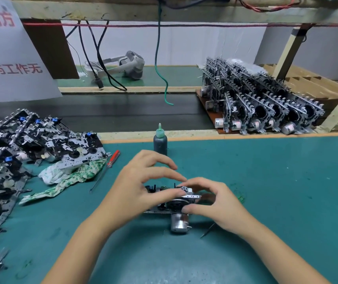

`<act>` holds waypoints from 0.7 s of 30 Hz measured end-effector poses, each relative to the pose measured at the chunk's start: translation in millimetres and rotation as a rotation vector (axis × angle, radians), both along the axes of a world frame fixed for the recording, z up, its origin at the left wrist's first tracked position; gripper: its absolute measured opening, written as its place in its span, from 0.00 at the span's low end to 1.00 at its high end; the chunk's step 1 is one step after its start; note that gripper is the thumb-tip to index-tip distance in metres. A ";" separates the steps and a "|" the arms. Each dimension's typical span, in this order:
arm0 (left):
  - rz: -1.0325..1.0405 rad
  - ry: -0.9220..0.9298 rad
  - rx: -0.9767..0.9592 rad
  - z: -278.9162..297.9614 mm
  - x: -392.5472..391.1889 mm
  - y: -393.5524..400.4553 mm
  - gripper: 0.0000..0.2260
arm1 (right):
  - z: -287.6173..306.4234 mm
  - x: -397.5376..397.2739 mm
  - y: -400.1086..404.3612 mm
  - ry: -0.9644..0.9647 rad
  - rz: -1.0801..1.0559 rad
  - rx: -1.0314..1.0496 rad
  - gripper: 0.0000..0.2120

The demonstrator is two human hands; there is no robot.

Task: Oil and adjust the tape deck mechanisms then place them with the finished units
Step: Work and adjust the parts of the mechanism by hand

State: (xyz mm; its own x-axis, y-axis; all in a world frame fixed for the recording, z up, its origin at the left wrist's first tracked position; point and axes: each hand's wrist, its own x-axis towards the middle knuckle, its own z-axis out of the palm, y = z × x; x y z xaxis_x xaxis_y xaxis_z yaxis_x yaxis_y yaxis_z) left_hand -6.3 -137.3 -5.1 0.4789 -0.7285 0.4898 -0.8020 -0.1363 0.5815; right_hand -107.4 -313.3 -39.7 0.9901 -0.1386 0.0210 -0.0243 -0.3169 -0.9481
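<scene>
Both forearms bare, reaching in from bottom edge & converging at centre, left hand (143,185) palm down w/ fingers arched, thumb tucked low, right hand (215,203) curled, thumb & forefinger pinching, fingertips of both nearly touching

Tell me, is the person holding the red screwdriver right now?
No. The red screwdriver lies on the green mat beside the cloth.

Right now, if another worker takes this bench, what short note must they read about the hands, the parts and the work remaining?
Left hand and right hand both grip one metal tape deck mechanism on the green mat.
Dark oil bottle with green nozzle stands behind them, untouched; red-handled screwdriver lies to the left.
Done: rows of finished units on the brown board far right.
Left: this unit, then the pile of unfinished mechanisms on the left.
</scene>
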 end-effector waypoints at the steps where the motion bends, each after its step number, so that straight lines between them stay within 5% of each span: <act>1: -0.028 0.031 0.015 -0.7 0.7 -1.4 0.10 | -1.5 -0.5 1.3 -0.007 -0.002 0.031 0.17; 6: -0.050 0.104 0.031 -4.9 2.2 -2.9 0.03 | -7.6 -0.7 4.9 -0.007 -0.003 0.103 0.15; 21: -0.032 0.173 0.008 -7.7 0.4 -5.0 0.04 | -16.3 2.2 13.2 -0.111 -0.033 0.148 0.14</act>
State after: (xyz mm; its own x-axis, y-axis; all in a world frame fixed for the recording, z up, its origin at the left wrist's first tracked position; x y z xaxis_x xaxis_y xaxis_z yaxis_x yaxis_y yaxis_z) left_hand -6.0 -142.3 -12.8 0.5322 -0.7483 0.3961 -0.6943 -0.1180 0.7099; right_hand -105.2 -300.1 -56.1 0.9777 -0.1810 0.1063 0.0745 -0.1743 -0.9819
